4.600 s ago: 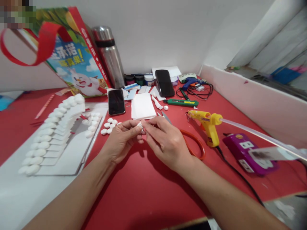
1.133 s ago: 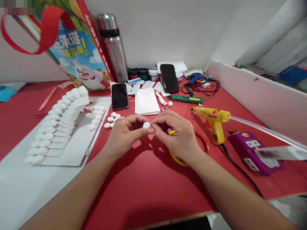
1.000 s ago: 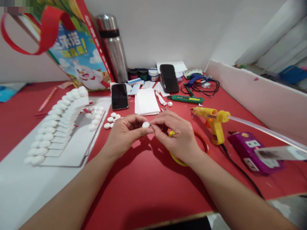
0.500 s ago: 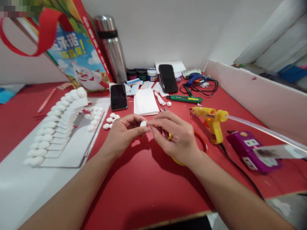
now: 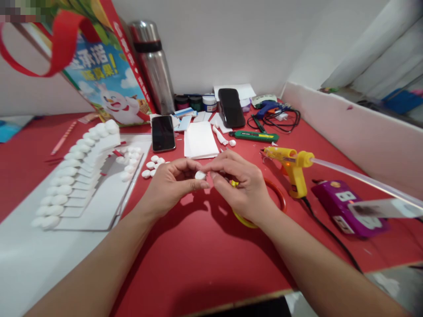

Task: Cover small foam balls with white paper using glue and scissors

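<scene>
Between the thumb and fingers of my left hand (image 5: 172,182) is a small white clay piece (image 5: 200,175), rounded and pale. My right hand (image 5: 239,180) is closed at the right edge of that piece, its thumb and fingertips pinched together against it. Beneath my right hand lie scissors with red and yellow handles (image 5: 276,193), partly hidden by the palm. Left of my left hand sits a cluster of white clay balls (image 5: 153,165). Further left, a stepped white board model (image 5: 87,193) carries rows of flattened white clay pieces (image 5: 61,199).
A yellow hot glue gun (image 5: 291,165) with a long glue stick stands at right, beside a purple power strip (image 5: 350,207). Behind my hands are white paper cards (image 5: 200,140), a phone (image 5: 163,133), another phone (image 5: 231,108), a green utility knife (image 5: 256,136) and a steel flask (image 5: 153,66).
The white clay piece has turned and shifted slightly right and down in my fingers. My right hand has moved a little left and its fingers have shifted on the piece.
</scene>
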`<state>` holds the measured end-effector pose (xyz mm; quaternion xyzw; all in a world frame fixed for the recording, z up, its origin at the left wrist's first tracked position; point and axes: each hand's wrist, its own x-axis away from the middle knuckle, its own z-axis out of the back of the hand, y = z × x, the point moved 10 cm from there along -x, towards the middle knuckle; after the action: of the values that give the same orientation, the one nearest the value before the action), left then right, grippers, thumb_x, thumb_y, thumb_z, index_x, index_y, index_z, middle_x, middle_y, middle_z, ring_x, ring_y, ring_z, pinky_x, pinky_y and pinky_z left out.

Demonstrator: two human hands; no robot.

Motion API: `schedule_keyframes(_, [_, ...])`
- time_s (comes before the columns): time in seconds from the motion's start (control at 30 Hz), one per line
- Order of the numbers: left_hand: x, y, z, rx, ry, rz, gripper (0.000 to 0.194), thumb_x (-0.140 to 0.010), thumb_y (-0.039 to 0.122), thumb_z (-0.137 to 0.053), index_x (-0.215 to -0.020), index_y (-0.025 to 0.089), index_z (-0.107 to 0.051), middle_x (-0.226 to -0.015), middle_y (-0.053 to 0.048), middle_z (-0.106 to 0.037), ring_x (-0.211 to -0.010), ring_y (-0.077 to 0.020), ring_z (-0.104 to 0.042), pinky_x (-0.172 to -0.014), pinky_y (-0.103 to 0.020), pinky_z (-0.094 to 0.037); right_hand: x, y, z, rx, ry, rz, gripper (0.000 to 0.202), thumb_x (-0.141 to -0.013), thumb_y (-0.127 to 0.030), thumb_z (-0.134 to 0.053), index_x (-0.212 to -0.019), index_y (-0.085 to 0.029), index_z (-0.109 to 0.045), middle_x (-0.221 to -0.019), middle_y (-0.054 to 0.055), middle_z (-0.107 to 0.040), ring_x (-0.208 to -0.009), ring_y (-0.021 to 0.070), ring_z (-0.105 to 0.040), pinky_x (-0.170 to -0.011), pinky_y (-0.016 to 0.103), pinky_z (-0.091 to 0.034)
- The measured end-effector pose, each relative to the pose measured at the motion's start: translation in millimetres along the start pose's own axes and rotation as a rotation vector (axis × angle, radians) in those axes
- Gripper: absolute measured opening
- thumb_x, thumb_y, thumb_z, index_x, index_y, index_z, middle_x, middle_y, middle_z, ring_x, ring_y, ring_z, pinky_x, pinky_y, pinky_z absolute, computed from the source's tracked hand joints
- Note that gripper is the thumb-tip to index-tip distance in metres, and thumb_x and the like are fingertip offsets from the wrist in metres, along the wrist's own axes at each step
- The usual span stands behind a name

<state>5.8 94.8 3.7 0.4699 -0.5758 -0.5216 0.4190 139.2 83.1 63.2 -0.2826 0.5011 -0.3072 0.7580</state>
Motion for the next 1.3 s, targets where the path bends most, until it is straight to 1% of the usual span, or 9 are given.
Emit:
schedule_keyframes(0.1, [0, -1, -0.6, 0.004, -0.013, 0.007, 0.019, -0.072, 0.023, -0.088, -0.087, 0.019, -0.076, -0.08, -0.001, -0.075, -0.072, -0.0155, -0.071, -0.071, -0.026, -0.057, 0, -3, 0, 0.002, -0.006, 0.019, 0.021, -0.089, -0.01, -0.057, -0.094, -0.02, -0.075, -0.085, 0.003, -0.065, -0.079, 0.0153, -0.062, -0.071, 0.032, -0.05])
schedule_keyframes(0.17, [0, -3, 1.9, 0.02, 0.006, 0.021, 0.02, -0.071, 0.022, -0.089, -0.087, 0.019, -0.076, -0.079, -0.001, -0.074, -0.07, -0.014, -0.069, -0.069, -0.025, -0.056, 0, -4, 2, -0.009, -0.001, 0.012, 0.022, -0.09, -0.011, -0.057, -0.095, -0.021, -0.075, -0.086, 0.003, -0.066, -0.079, 0.0154, -0.062, -0.071, 0.032, -0.051])
schedule_keyframes(0.3, [-2, -6, 8.9, 0.121, 0.065, 0.034, 0.023, -0.069, 0.019, -0.089, -0.088, 0.02, -0.077, -0.077, 0.001, -0.071, -0.064, -0.0099, -0.064, -0.063, -0.021, -0.053, -2, 1, 7, -0.073, 0.029, -0.081, 0.027, -0.091, -0.01, -0.056, -0.102, -0.023, -0.077, -0.091, 0.004, -0.069, -0.083, 0.0162, -0.063, -0.072, 0.032, -0.051])
schedule_keyframes(0.43, [-4, -5, 8.4, 0.234, 0.082, 0.025, 0.024, -0.065, 0.018, -0.091, -0.085, 0.018, -0.078, -0.073, 0.0, -0.071, -0.062, -0.0097, -0.063, -0.063, -0.021, -0.055, -2, 6, 4, -0.133, 0.016, -0.13, 0.03, -0.09, -0.009, -0.056, -0.105, -0.022, -0.078, -0.09, 0.004, -0.069, -0.081, 0.0155, -0.062, -0.073, 0.032, -0.05])
schedule_keyframes(0.6, [-4, -7, 5.9, 0.378, 0.104, 0.034, 0.026, -0.064, 0.02, -0.092, -0.085, 0.014, -0.078, -0.07, -0.001, -0.072, -0.059, -0.008, -0.062, -0.06, -0.019, -0.054, 2, 9, -5, -0.224, -0.017, -0.103, 0.038, -0.09, -0.007, -0.057, -0.117, -0.024, -0.077, -0.1, 0.004, -0.07, -0.091, 0.0157, -0.064, -0.081, 0.032, -0.052])
schedule_keyframes(0.73, [-4, -9, 5.0, 0.447, 0.106, 0.04, 0.021, -0.066, 0.019, -0.092, -0.08, 0.013, -0.078, -0.068, -0.001, -0.071, -0.057, -0.0067, -0.062, -0.06, -0.017, -0.054, 3, 3, -7, -0.181, -0.035, -0.044, 0.044, -0.09, -0.005, -0.056, -0.124, -0.026, -0.074, -0.103, 0.004, -0.07, -0.088, 0.0128, -0.063, -0.077, 0.027, -0.052])
schedule_keyframes(0.87, [-4, -8, 3.4, 0.445, 0.093, 0.027, 0.019, -0.069, 0.019, -0.091, -0.083, 0.014, -0.079, -0.066, -0.001, -0.071, -0.056, -0.0064, -0.062, -0.059, -0.015, -0.054, 4, -4, -5, -0.094, -0.034, 0.012, 0.045, -0.09, -0.005, -0.055, -0.126, -0.023, -0.073, -0.104, 0.005, -0.069, -0.088, 0.0124, -0.064, -0.075, 0.026, -0.053])
schedule_keyframes(1.03, [-4, -8, 3.4, 0.437, 0.091, 0.001, 0.019, -0.071, 0.017, -0.089, -0.088, 0.018, -0.081, -0.07, 0.0, -0.073, -0.059, -0.0068, -0.064, -0.059, -0.015, -0.056, 5, -6, -5, -0.035, -0.021, 0.071, 0.041, -0.09, -0.005, -0.055, -0.124, -0.02, -0.073, -0.104, 0.006, -0.068, -0.085, 0.0124, -0.065, -0.072, 0.027, -0.054])
schedule_keyframes(1.3, [-5, -12, 0.4, 0.423, 0.061, 0.019, 0.012, -0.078, 0.017, -0.084, -0.089, 0.015, -0.081, -0.069, -0.001, -0.072, -0.058, -0.0066, -0.064, -0.059, -0.015, -0.056, 7, -8, -7, 0.059, -0.016, 0.14, 0.039, -0.092, -0.007, -0.055, -0.124, -0.019, -0.073, -0.101, 0.008, -0.067, -0.083, 0.0128, -0.065, -0.068, 0.026, -0.054])
